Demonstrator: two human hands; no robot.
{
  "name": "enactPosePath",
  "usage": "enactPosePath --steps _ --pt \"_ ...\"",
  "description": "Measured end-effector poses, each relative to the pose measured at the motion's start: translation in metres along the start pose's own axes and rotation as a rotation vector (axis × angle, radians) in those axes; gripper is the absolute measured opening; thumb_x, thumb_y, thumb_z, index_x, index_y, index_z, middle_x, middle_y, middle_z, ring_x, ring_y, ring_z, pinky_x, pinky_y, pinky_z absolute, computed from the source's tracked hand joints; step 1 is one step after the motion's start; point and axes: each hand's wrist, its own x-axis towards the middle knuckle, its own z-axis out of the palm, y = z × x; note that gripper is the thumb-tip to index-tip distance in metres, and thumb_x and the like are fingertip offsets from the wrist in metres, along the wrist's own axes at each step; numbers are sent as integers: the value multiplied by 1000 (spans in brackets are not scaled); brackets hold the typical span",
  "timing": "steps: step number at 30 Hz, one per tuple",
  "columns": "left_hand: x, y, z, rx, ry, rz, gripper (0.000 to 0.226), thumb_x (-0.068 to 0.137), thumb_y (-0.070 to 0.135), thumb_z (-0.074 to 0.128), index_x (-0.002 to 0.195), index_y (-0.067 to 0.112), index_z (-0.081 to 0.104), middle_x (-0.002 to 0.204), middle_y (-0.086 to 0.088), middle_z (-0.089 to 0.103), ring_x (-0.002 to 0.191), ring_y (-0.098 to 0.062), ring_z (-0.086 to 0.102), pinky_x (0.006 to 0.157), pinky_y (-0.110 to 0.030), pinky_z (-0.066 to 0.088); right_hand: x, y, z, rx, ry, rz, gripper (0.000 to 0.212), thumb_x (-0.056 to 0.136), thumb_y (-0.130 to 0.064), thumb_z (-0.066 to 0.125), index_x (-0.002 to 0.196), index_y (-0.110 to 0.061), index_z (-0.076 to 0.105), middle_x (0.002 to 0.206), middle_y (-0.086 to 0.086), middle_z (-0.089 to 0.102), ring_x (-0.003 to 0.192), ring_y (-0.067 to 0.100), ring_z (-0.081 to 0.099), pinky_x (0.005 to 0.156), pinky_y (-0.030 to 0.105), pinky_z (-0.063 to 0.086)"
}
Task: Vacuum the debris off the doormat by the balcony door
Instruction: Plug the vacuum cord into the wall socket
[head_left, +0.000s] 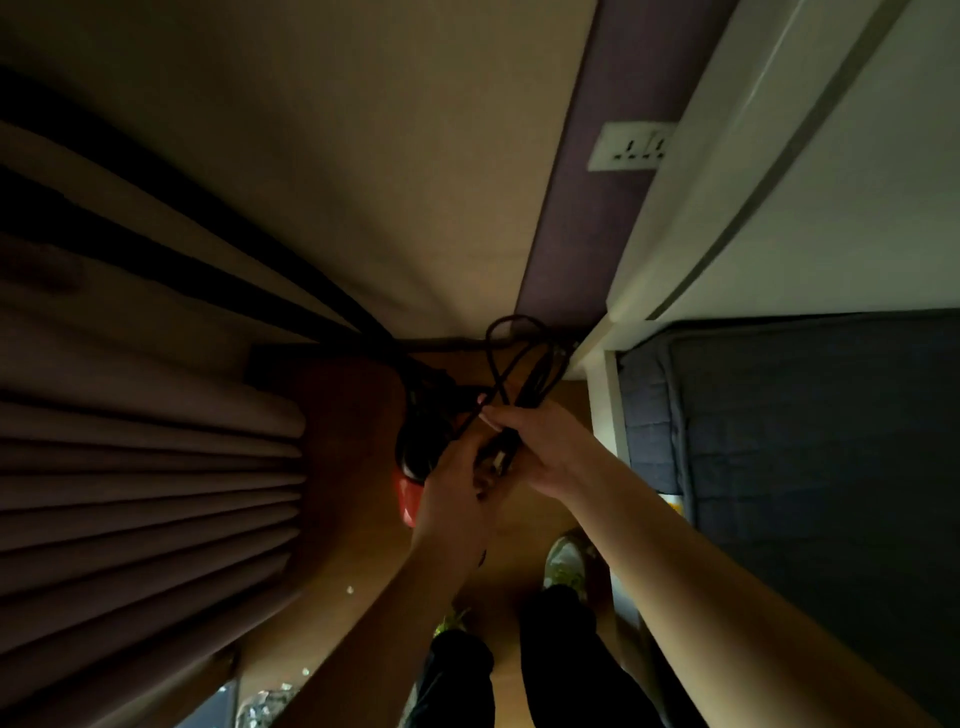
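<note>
Light: dim room, so I'm reading shapes more than detail.
Left hand (457, 478): fingers curled round the black cord (511, 364) low down — it has a firm hold of the bundle.
Right hand (540, 441): fingers and thumb pinch the same cord just above the left hand, the two hands touching.
Cord: dark loops rise from both hands toward the wall corner, crossing each other above the fingers.
Vacuum (415, 447): a dark body with a red part (408, 499) showing, on the wooden floor (358, 545) just left of the hands and partly hidden by the left wrist.
Doormat: I can't pick it out in this light — I cannot tell where it lies.
Curtain (145, 493): pleated folds fill the left side, hanging beside the vacuum.
Socket plate (631, 147): white, on the purple wall strip, well above the hands.
Bed (805, 441): dark quilted cover on the right.
Feet: one pale shoe (566, 558) on the floor below the hands, dark trousers (561, 649) above it in the frame's foreground.
</note>
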Motion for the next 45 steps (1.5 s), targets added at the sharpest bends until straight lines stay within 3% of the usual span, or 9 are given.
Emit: enactPosePath --steps 7,13,15,19,21,28,32,35,45 --pt "-27 55 -39 56 -51 47 24 100 29 54 123 33 57 93 25 61 84 11 61 67 -2 43 -77 -31 26 -80 11 -220 20 92 -10 61 112 -14 60 94 0 72 85 7 71 70 19 54" --pt "-55 103 -80 62 -114 58 13 103 23 49 115 27 53 78 13 63 53 6 61 52 -11 46 -144 -42 43 -135 59 -294 28 90 -29 64 116 -21 60 115 -5 67 112 11 60 98 28 44" --pt "-64 114 -88 20 -137 45 13 104 25 47 114 32 49 83 12 66 58 5 63 52 -12 47 -153 -36 44 -171 130 -297 50 82 -43 69 125 -21 57 129 -3 61 126 15 51 112 39 34" --pt "-73 134 -106 -117 -134 15 24 104 26 46 124 20 57 94 2 73 77 -15 69 59 -26 48 -173 -38 53 -150 206 -301 35 89 -48 60 112 -22 57 134 4 56 126 21 49 114 40 32" --pt "-75 142 -114 -192 -101 19 23 104 27 47 120 19 61 93 -1 73 77 -16 66 62 -27 49 -186 -44 58 -123 213 -306 44 94 -43 56 129 -16 51 140 3 50 133 22 42 116 39 29" --pt "-65 182 -148 -221 -35 84 25 105 31 43 109 16 64 83 6 63 69 -6 54 58 -18 41 -221 -74 80 -499 286 -578 17 96 -16 55 110 -10 62 105 9 65 101 22 62 93 37 48" --pt "-58 199 -159 -216 -109 185 24 107 28 39 103 15 59 76 8 62 51 -3 47 51 -19 39 -223 -86 85 -1159 338 -825 50 90 -25 64 135 -25 44 136 4 43 128 20 42 108 43 38" --pt "-47 209 -168 -172 -125 233 20 107 28 38 106 21 57 79 9 65 51 -7 47 44 -19 36 -222 -100 82 -1442 476 -946 45 90 -39 61 132 -30 46 139 1 40 132 20 36 110 40 30" --pt "-2 244 -167 10 -188 303 24 102 28 52 89 19 70 65 9 61 53 -10 43 53 -26 35 -219 -151 56 -1363 192 -837 16 102 -27 44 107 -25 59 74 -14 54 64 -3 51 60 12 39"
